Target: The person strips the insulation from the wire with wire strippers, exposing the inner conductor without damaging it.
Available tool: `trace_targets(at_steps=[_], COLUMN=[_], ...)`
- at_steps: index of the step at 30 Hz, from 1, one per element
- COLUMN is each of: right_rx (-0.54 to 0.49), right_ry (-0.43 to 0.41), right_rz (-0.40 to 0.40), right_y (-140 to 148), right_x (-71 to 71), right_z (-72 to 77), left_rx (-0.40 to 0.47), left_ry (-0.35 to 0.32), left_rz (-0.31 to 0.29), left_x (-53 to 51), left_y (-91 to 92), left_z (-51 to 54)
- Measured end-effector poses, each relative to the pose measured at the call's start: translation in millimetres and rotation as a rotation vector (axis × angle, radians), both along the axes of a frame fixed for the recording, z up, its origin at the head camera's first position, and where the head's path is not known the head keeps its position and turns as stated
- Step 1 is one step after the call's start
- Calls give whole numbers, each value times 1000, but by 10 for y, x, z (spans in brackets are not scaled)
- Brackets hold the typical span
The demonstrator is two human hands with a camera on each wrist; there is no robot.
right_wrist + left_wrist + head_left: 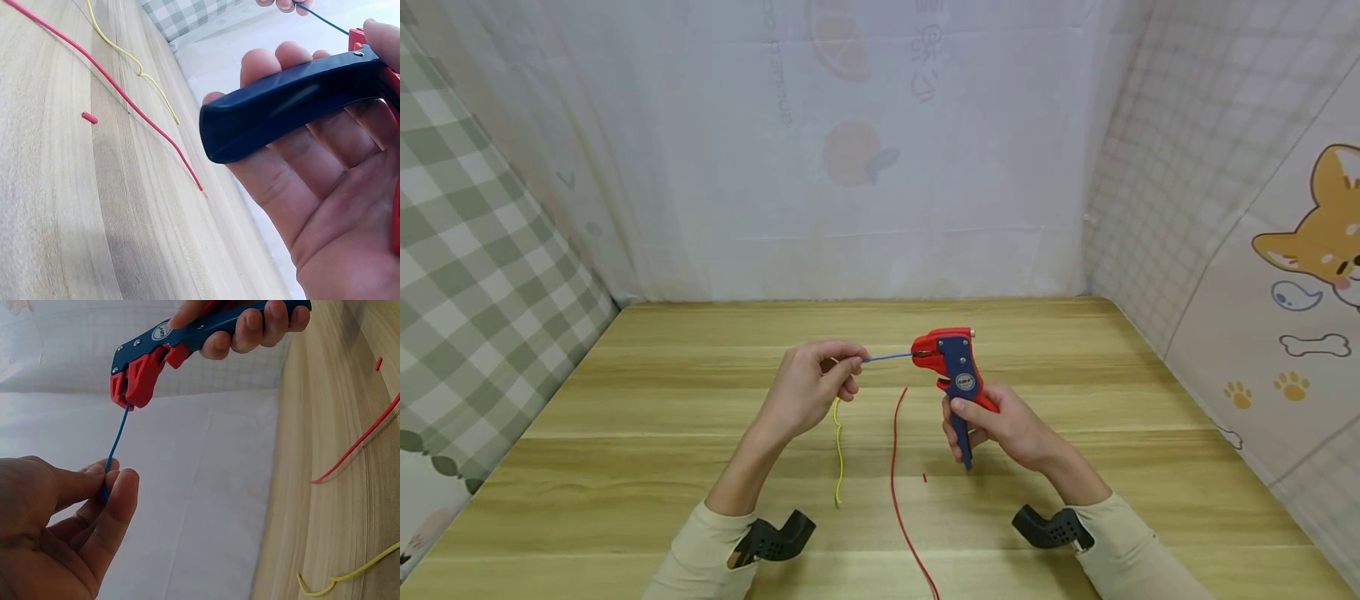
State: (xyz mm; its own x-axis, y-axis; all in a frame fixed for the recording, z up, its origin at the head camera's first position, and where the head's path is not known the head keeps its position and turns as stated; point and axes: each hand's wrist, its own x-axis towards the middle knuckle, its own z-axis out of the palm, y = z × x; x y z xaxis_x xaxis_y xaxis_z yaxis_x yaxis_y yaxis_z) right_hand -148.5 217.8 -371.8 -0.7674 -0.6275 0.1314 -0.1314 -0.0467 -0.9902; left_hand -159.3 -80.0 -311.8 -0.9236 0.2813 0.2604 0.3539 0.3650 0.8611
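In the head view my left hand [812, 383] pinches a thin blue wire [887, 357] between thumb and fingers above the table. The wire's far end enters the red nose of a wire stripper [957, 367] with dark blue handle parts. My right hand [1000, 425] grips that tool, its fingers curled round the blue handle, as the right wrist view also shows at the handle [281, 103]. In the left wrist view the blue wire [117, 439] runs straight from the fingertips up to the tool's red jaws. Whether the jaws press on the wire, I cannot tell.
On the wooden table [662, 433] lie a long red wire [895, 467], a kinked yellow wire [840, 454] and a short red piece [924, 477]. A pale curtain [737, 208] hangs at the back, with patterned cloth at both sides.
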Motion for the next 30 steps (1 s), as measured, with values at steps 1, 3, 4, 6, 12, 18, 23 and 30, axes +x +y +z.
trace_targets(at_steps=[1, 3, 4, 6, 12, 18, 23, 30], right_rx=[3, 4, 4, 3, 5, 8, 28, 48], right_ry=[0, -4, -5, -7, -2, 9, 10, 9], right_rz=[1, 3, 4, 6, 7, 4, -7, -15], right_y=[-1, -3, -4, -6, -11, -18, -20, -18], right_x=[2, 4, 5, 6, 12, 24, 28, 25], right_z=[-1, -5, -6, -7, 6, 23, 21, 11], left_rx=[0, -2, -3, -7, -14, -18, -16, -18], left_ry=[-2, -3, -2, 4, 12, 9, -3, -10], left_rz=[0, 0, 1, 2, -2, 8, 15, 4], left_x=[-2, 0, 1, 4, 7, 3, 12, 15], left_y=[-3, -6, -6, -6, 1, 6, 14, 12], left_z=[-5, -6, -6, -4, -3, -5, 1, 2])
